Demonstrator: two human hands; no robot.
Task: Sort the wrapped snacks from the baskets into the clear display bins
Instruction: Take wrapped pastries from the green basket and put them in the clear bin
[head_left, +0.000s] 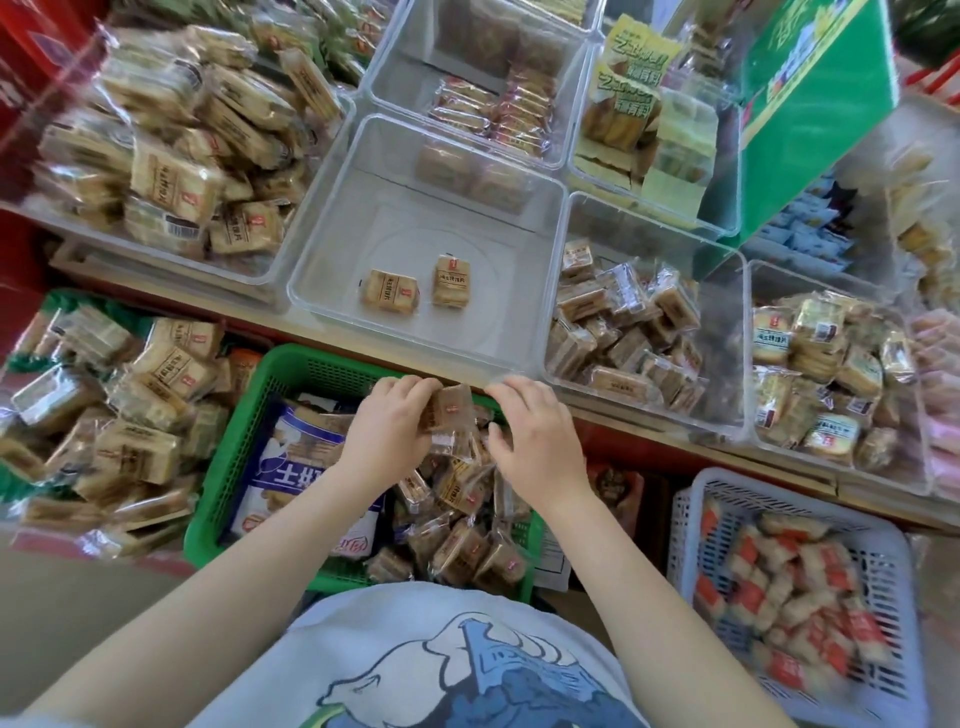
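Note:
A green basket (244, 415) below the shelf holds many brown wrapped snacks (462, 551) and a large blue-and-white bag (296, 467). My left hand (395, 426) grips a few brown snack packs (452, 410) at the basket's far end. My right hand (535, 436) hovers just right of them over the pile, fingers curled downward; whether it holds a pack is hidden. Straight ahead on the shelf stands a clear display bin (332, 260) with two brown snack packs (421, 288) on its floor.
Clear bins full of similar packs stand left (171, 156) and right (623, 332) of the middle bin, with more bins behind. A white basket (883, 530) of red-and-white snacks sits at lower right. A loose heap of packs (104, 415) lies left of the green basket.

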